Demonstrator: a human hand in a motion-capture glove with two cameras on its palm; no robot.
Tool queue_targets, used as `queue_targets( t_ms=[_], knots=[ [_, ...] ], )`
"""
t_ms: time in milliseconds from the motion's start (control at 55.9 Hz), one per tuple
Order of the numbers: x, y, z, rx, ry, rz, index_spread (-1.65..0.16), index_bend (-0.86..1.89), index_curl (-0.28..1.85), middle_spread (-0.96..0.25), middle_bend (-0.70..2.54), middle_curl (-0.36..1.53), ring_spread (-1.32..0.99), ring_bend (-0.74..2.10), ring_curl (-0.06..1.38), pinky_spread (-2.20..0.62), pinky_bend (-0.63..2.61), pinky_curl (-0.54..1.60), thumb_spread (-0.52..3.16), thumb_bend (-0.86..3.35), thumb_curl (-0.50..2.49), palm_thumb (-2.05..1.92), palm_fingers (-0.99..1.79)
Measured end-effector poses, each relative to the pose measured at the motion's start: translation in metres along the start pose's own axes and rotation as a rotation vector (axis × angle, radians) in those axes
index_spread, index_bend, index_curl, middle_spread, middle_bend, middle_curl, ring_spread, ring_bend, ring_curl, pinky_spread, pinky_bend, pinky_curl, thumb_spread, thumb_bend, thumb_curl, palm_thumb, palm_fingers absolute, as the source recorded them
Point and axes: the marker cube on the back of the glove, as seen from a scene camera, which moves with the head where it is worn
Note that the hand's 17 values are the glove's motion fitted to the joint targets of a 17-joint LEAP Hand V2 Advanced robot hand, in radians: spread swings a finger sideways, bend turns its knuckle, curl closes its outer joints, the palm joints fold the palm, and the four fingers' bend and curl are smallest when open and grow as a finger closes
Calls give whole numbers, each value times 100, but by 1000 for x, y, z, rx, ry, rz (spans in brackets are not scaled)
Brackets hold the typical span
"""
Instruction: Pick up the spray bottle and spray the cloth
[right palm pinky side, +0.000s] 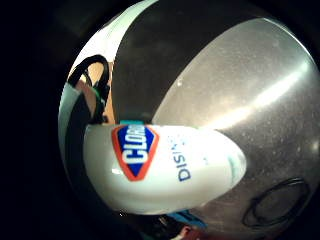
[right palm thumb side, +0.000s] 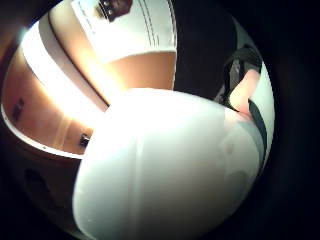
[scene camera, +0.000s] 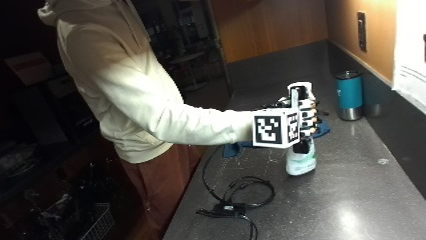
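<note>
In the outside view my gloved right hand (scene camera: 307, 117) grips the neck of a white spray bottle (scene camera: 300, 159), fingers curled round it just under the spray head. The bottle stands upright with its base at or just above the dark countertop (scene camera: 359, 190); I cannot tell which. A blue cloth (scene camera: 230, 149) lies on the counter right behind the hand and bottle, mostly hidden by them. The bottle's white body with a red and blue label (right palm pinky side: 165, 165) lies close to the palm above the speckled counter. In the thumb side view the bottle (right palm thumb side: 165, 170) fills most of the picture.
A teal tumbler (scene camera: 349, 95) stands further back by the wall. A black cable (scene camera: 239, 194) loops on the counter near its front edge, and its loop (right palm pinky side: 277, 202) shows near the bottle's base. The person stands at the counter's left edge.
</note>
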Motion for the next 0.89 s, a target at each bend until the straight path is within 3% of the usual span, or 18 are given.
queue_targets(
  t_ms=[358,572,894],
  knots=[
    [-86,9,26,-476,412,-248,-20,35,51,-14,48,50,-21,50,44,-28,31,39,16,-3,68,99,138],
    [-132,41,85,-743,779,-370,-20,37,52,-13,51,51,-21,51,46,-29,34,40,11,-3,71,98,137],
    [-159,72,144,-837,1280,-495,-20,39,53,-13,53,51,-21,53,47,-29,36,40,7,-3,74,99,137]
  ],
)
